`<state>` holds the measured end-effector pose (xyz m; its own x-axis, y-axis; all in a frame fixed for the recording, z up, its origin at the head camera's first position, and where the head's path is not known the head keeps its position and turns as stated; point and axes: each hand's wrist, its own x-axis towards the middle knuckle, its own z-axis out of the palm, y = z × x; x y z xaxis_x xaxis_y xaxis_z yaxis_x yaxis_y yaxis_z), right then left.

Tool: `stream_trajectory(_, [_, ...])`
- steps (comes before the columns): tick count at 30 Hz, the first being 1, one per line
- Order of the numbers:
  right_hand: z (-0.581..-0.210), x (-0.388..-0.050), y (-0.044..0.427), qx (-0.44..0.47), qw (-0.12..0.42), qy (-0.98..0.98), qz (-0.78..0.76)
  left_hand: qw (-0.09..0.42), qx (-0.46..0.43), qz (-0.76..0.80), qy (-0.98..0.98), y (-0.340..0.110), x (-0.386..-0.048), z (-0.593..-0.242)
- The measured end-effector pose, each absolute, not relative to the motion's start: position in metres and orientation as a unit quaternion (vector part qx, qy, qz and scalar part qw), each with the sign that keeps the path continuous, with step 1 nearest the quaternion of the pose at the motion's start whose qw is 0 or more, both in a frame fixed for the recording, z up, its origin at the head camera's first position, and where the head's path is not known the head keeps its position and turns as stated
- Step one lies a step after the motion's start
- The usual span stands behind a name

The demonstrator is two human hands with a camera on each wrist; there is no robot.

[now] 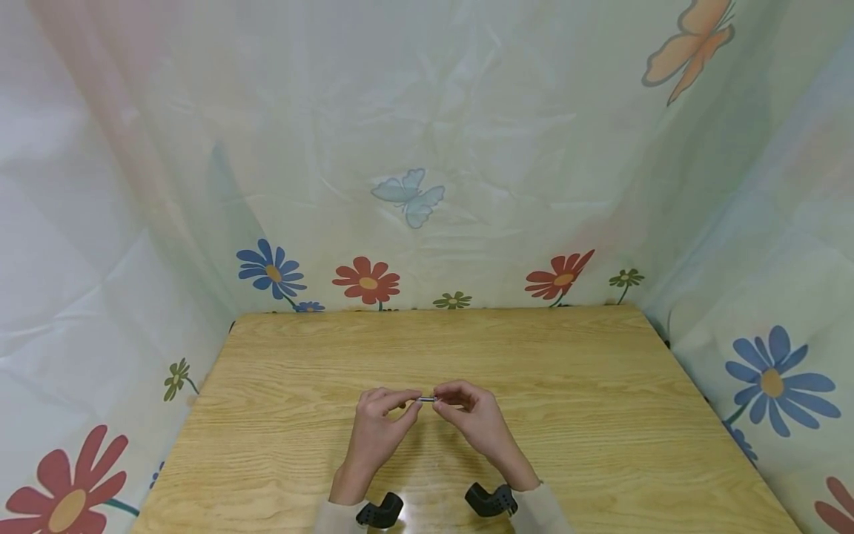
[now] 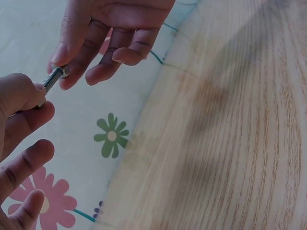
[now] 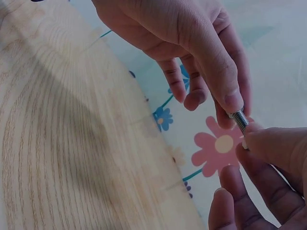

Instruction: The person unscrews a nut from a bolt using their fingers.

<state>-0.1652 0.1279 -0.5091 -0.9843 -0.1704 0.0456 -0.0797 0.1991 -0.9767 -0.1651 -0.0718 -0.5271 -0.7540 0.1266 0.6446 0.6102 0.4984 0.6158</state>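
Note:
A small metal bolt (image 1: pixel 427 399) is held level in the air between both hands, over the middle of the table. My left hand (image 1: pixel 378 428) pinches one end between thumb and forefinger. At the other end, the thumb and forefinger of my right hand (image 1: pixel 482 423) pinch it too. Silvery thread shows along the bolt (image 2: pixel 52 79) in the left wrist view, with a wider metal piece at the right fingertips; whether that is a head or a nut I cannot tell. Fingertips cover both ends of the bolt (image 3: pixel 241 122) in the right wrist view. The other fingers are loosely bent.
Beneath the hands lies a wood-grain table (image 1: pixel 300 356). A pale curtain (image 1: pixel 467 133) printed with flowers and butterflies surrounds it at the back and both sides. Black devices (image 1: pixel 382 512) are strapped to both wrists, over light sleeves (image 1: pixel 540 512).

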Motion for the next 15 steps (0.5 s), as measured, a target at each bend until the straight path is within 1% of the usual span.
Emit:
stream_trajectory(6, [-0.508, -0.1646, 0.1284, -0.085, 0.029, 0.774, -0.627, 0.265, -0.215, -0.454, -0.823, -0.0712, -0.1642, -0.5274])
stream_trajectory(15, [-0.5073, -0.1644, 0.1306, -0.106, 0.03, 0.762, -0.638, 0.276, -0.216, -0.457, -0.817, -0.0704, -0.1647, -0.5291])
